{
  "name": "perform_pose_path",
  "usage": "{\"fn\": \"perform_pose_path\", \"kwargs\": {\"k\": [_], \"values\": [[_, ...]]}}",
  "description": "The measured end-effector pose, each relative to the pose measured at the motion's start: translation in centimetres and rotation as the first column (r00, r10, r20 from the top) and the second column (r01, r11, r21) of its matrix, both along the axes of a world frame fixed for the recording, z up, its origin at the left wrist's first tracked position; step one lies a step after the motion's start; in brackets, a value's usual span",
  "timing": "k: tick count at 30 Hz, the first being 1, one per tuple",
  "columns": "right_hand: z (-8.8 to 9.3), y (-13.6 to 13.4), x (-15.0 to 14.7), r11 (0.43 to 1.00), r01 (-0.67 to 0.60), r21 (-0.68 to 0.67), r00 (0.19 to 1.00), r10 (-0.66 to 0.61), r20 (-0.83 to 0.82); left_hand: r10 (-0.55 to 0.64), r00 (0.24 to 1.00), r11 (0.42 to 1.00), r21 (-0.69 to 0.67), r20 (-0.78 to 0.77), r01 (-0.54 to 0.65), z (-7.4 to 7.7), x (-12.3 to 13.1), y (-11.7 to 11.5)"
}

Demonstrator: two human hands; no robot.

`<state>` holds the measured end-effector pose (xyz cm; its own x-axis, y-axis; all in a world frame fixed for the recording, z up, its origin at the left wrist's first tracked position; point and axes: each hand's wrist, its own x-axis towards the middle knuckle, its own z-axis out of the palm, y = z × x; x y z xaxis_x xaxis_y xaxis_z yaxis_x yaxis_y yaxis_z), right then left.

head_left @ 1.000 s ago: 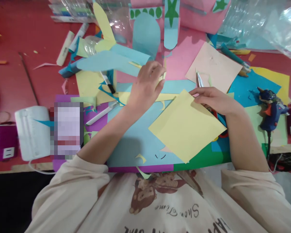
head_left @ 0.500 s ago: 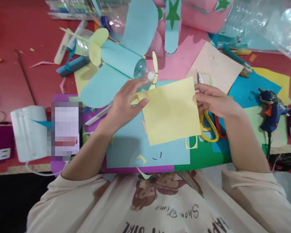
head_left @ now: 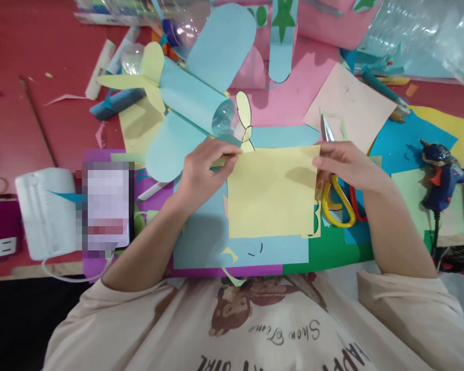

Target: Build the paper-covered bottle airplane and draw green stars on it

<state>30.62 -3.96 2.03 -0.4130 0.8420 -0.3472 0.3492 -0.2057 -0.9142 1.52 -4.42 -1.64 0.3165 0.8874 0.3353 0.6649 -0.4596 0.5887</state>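
Note:
A plain yellow sheet of paper [head_left: 272,193] is held up by its two top corners. My left hand [head_left: 206,172] pinches the upper left corner between thumb and fingers. At the upper right corner, my right hand [head_left: 342,165] grips the edge. Just behind the sheet lies a plane made of a plastic bottle wrapped in light blue paper [head_left: 195,98], with a yellow paper propeller [head_left: 244,116] at its cap end. Yellow-handled scissors [head_left: 338,203] lie beneath my right hand, their blades pointing away. A light blue sheet [head_left: 201,242] lies under the yellow paper.
A blue glue gun [head_left: 441,178] stands at the right. To the left are a phone with a blurred screen [head_left: 106,206] and a white box-like object [head_left: 46,214]. Markers [head_left: 100,69], paper scraps and clear plastic [head_left: 421,31] lie toward the back.
My left fingers have closed on the sheet's upper left corner, where they were apart before. The yellow sheet has turned level, its right side coming down.

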Motion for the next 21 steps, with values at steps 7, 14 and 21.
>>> {"fn": "perform_pose_path", "kwargs": {"k": [7, 14, 21], "values": [[0.4, -1.1, -1.7, 0.844, 0.125, 0.522, 0.960, -0.236, 0.153, -0.141, 0.990, 0.984, 0.107, -0.006, 0.141, -0.3, 0.6, -0.3], [-1.8, -2.8, -4.0, 0.670, -0.427, 0.607, 0.832, 0.029, 0.554, -0.119, 0.993, 0.988, 0.094, -0.022, 0.121, -0.3, 1.2, -0.5], [-3.2, -2.6, -3.9, 0.705, -0.391, 0.592, 0.861, 0.052, 0.506, -0.294, 0.924, 0.902, 0.249, -0.244, 0.353, -0.3, 2.1, -2.1]]}}
